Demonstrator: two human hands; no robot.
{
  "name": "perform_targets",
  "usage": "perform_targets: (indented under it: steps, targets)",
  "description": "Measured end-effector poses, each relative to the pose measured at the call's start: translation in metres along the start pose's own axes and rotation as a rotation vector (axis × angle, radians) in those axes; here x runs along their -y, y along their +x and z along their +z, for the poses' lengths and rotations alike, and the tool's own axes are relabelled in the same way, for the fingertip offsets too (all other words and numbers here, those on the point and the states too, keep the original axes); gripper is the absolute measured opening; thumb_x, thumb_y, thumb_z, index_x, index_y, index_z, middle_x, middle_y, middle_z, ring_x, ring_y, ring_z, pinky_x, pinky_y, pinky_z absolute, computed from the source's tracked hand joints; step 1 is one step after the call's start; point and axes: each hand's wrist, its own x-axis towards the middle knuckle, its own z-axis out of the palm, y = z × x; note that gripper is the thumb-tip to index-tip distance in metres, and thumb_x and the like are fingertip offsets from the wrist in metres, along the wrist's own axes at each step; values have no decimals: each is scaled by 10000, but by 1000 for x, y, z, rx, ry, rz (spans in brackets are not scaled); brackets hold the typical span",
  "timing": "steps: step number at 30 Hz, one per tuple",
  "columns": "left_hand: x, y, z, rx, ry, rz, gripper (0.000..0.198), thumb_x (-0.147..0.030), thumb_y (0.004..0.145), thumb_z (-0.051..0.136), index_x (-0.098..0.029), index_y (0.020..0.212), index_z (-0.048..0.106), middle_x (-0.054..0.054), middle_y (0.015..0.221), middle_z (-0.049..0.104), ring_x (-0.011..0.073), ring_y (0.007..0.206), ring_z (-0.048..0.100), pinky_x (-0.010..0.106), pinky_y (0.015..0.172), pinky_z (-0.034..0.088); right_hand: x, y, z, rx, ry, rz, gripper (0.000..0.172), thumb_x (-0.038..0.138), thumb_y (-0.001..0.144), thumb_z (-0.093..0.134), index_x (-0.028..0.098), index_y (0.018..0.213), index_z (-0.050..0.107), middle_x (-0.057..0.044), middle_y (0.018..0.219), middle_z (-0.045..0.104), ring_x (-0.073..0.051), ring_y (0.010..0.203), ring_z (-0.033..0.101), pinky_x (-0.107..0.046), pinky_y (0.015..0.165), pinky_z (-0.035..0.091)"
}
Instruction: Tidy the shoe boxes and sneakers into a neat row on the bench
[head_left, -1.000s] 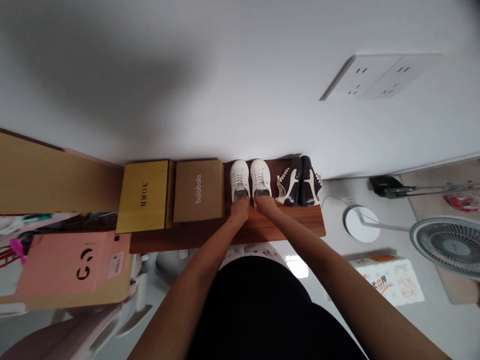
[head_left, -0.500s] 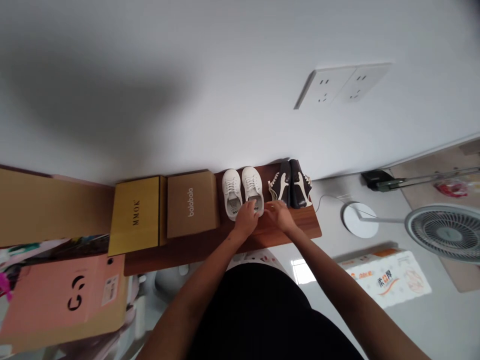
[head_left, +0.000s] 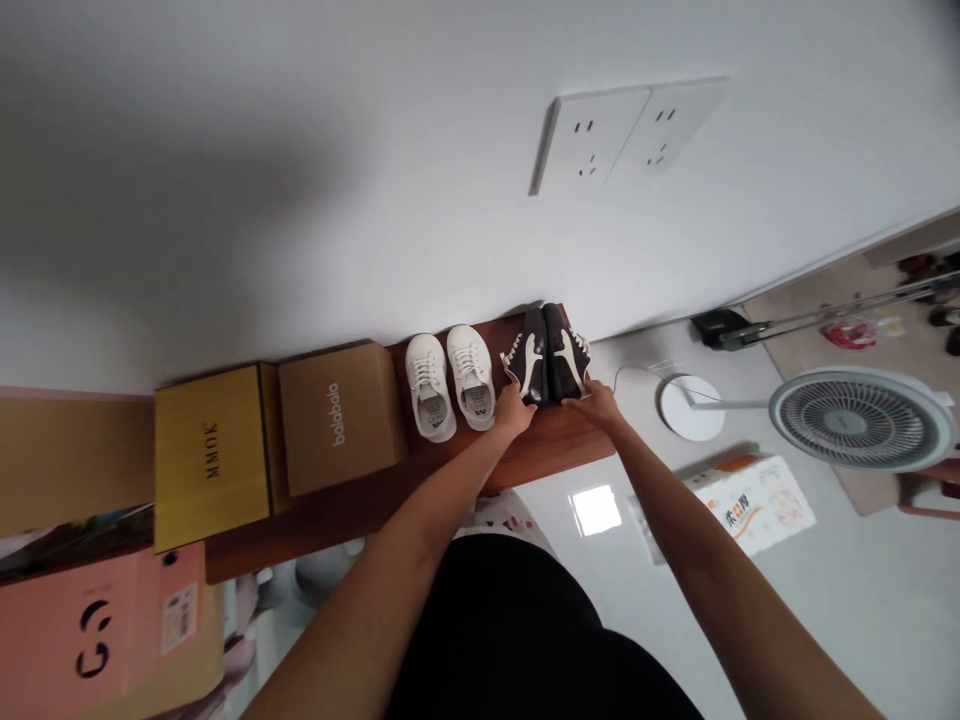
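Observation:
On the reddish-brown wooden shelf [head_left: 555, 446], a pair of dark shoes with cream stripes stands side by side at the right end. My left hand [head_left: 516, 410] grips the heel of the left dark shoe [head_left: 531, 350]. Fingers of my right hand [head_left: 595, 402] are closed on the heel of the right dark shoe [head_left: 564, 350]. Just left of them is a pair of white sneakers, a left one [head_left: 430, 385] and a right one [head_left: 472, 375], touched by neither hand's fingers.
A brown box [head_left: 341, 420] and a yellow box [head_left: 214, 450] stand on the shelf's left part. A pink box [head_left: 97, 630] lies lower left. To the right are a fan [head_left: 859, 418], its round base [head_left: 694, 408] and a white package [head_left: 757, 505] on the floor.
My left hand has left the right white sneaker and now grips the left dark shoe. My right hand has moved onto the other dark shoe. The view has shifted to the right.

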Motion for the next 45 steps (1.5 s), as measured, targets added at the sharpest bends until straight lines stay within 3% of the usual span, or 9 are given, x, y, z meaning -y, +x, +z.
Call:
perform_targets:
  steps: [5,8,13,19,24,31,45]
  targets:
    - [0,12,-8,154,177,17,400,-299,835,752,-140,1186,644,143,1207,715,257,1156,667,291,917,502,1,10,-4,180,84,22,332,473,777,743,173,909,696,-36,831,719,-209,838,669,-268,744,500]
    - [-1,13,-12,155,213,78,323,-326,847,746,-154,1108,668,122,1119,736,253,1085,690,291,875,508,2,12,-8,183,54,27,299,439,765,771,192,914,694,-28,843,726,-212,861,677,-261,750,496]
    - [-5,8,-17,140,253,185,218,-332,904,675,-168,1048,666,101,1041,738,250,1028,698,298,853,507,9,14,-16,171,-114,-102,263,453,858,697,194,860,656,-52,847,716,-217,853,674,-261,733,473]
    - [-20,-2,-22,137,343,266,242,-322,942,594,-208,1148,649,119,1137,727,276,1140,670,338,929,503,24,8,-27,160,-412,-219,290,505,914,626,217,936,648,-113,961,739,-267,914,678,-295,741,443]
    - [-37,-7,-20,168,482,294,311,-270,949,550,-181,1236,631,177,1137,722,296,1132,685,402,972,506,40,4,-35,200,-550,-284,307,417,934,595,153,1075,663,-221,1080,726,-309,979,674,-350,849,439]
    - [-51,-5,-12,202,549,234,360,-155,922,552,-129,1272,630,210,1129,721,306,1157,680,407,1004,512,48,10,-33,210,-590,-327,307,327,934,564,113,1113,692,-220,1065,731,-311,1018,675,-374,920,438]
    - [-53,4,-4,181,521,178,360,-68,907,532,-89,1235,678,228,1139,719,324,1150,678,428,1003,517,46,17,-14,250,-536,-330,348,311,926,561,85,1144,712,-239,1085,728,-315,1029,667,-398,941,448]
